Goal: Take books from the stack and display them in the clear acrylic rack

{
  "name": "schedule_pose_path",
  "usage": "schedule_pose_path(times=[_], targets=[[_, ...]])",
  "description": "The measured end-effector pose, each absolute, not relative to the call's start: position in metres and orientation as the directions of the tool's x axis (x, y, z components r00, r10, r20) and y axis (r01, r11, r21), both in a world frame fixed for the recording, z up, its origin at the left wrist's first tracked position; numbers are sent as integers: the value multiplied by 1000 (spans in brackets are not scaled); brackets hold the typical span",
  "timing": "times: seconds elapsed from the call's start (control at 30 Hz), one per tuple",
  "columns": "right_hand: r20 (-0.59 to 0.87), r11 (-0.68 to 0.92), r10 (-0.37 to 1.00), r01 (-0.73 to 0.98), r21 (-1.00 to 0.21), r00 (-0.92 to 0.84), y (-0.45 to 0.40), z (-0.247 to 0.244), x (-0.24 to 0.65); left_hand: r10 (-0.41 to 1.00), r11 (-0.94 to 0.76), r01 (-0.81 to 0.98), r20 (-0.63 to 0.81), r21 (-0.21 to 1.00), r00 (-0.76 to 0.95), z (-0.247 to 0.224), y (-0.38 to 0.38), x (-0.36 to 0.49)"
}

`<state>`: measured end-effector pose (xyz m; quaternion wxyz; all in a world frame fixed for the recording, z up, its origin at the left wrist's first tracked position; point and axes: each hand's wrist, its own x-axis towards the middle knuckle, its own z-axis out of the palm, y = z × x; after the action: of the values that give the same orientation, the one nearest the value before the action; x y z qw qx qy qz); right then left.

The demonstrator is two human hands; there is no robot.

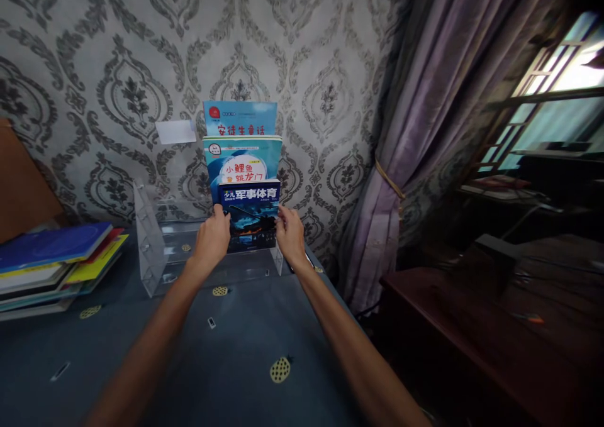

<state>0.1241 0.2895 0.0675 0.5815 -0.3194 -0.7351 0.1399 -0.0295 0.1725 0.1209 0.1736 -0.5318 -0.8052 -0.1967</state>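
Left fingers and right fingers hold the navy book.

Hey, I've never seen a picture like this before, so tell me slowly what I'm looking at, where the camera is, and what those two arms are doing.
There's no machine here: the arms belong to a person wearing the camera on their head, looking forward and down. So the left hand and right hand appear as the wearer sees them. They hold a dark blue book upright by its side edges, at a clear rack. Behind it stand a teal book and, farther back, a light blue book. The rack sits on a table with pineapple prints; a stack of books lies to the left.
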Motion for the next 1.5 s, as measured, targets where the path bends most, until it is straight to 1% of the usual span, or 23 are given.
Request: schedule_pose_path(times=[0.3, 0.63, 1.07, 1.27, 1.5], targets=[[771, 764, 621, 324, -558, -137, 288, 69, 126, 783, 335, 926, 495, 175, -377, 120, 173, -31], [764, 766, 627, 294, -571, -151, 289, 69, 125, 787, 354, 922, 481, 160, -386, 125, 172, -29], [776, 777, 609, 314, -545, -160, 293, 70, 128, 804, 294, 928, 466, 228, -370, 121, 169, -40], [769, 774, 616, 319, -548, -174, 295, 71, 131, 808, 310, 931, 463, 191, -364, 120, 166, -42], [773, 776, 617, 277, -567, -145, 294, 70, 128, 820, 302, 938, 455, 171, -347, 125, 169, -40]])
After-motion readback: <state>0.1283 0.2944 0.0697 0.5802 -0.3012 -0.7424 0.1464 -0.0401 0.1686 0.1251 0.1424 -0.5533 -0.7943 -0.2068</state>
